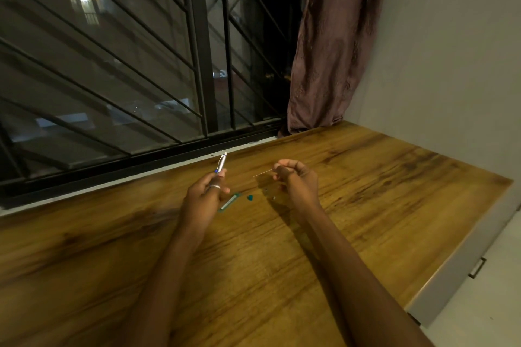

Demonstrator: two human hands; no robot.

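My left hand (205,194) grips a slim silver mechanical pencil (221,164) with a blue band, its tip raised toward the window. A ring sits on one finger of that hand. My right hand (296,180) pinches a very thin rod, like a pencil lead (262,173), which points left toward the pencil. A gap separates the two. On the wooden table (282,248) between my hands lie a flat green lead case (229,201), its small teal cap (249,198) and a tiny dark bit (265,190).
The table's far edge meets a barred window (112,79) with night outside. A mauve curtain (332,45) hangs at the back right beside a pale wall (451,65). A drawer front with a metal handle (478,267) runs below the table's right edge.
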